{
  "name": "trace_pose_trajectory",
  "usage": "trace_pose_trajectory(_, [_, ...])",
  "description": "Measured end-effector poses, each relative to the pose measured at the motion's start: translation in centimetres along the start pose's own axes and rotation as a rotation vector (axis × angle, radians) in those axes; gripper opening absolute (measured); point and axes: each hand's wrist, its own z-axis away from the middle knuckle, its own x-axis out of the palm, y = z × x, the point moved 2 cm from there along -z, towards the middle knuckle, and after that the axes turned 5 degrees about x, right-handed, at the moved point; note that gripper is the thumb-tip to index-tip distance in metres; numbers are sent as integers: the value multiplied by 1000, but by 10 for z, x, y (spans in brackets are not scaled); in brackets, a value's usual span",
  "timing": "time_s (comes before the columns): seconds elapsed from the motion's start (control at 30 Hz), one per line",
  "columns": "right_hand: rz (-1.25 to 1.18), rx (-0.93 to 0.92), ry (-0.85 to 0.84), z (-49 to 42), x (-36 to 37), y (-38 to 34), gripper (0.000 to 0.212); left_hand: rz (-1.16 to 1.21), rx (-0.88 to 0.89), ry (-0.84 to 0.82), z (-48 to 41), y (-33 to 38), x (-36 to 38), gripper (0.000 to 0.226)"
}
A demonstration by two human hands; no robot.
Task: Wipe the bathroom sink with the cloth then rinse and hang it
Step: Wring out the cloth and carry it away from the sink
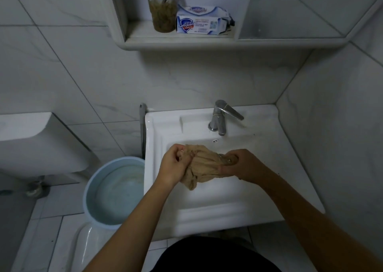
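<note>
A tan, bunched cloth (202,166) is stretched between both hands above the basin of the white sink (213,211). My left hand (173,164) grips its left end. My right hand (241,165) is closed around its right end, and that end looks twisted. A loose tail of the cloth hangs down below the left hand. The chrome tap (220,117) stands at the back of the sink; no water runs from its spout. The basin floor is mostly hidden behind the cloth and hands.
A light blue bucket (113,191) holding water stands on the floor left of the sink. A white toilet cistern (35,143) is further left. Above, a wall shelf (180,38) holds a clear cup (163,10) and a soap pack (202,20). Tiled wall closes the right side.
</note>
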Motion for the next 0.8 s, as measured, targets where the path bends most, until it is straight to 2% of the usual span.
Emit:
trace_pose_trajectory(0.07, [-68,-8,71,2,-6,4,41,-26,19,37,-2,2,-3,7])
trace_pose_trajectory(0.17, [-152,-9,58,2,-16,6,24,14,-18,27,-1,6,-3,13])
trace_pose_trajectory(0.37, [-491,44,-17,2,-10,7,26,194,-103,-54,15,27,26,13])
trace_pose_trajectory(0.43, [-493,20,-62,2,-3,5,38,230,-126,-80,20,33,39,18])
trace_pose_trajectory(0.53, [-500,22,-91,1,3,8,47,165,-112,-57,26,35,55,18])
trace_pose_trajectory(0.6, [-463,-39,-73,0,-1,15,41,170,-120,-12,28,35,62,19])
trace_pose_trajectory(0.73, [-361,-148,13,-2,-14,33,10,325,-203,10,41,41,82,27])
trace_pose_trajectory(0.8, [-336,-135,-13,-2,-16,46,13,378,-235,22,54,44,98,28])
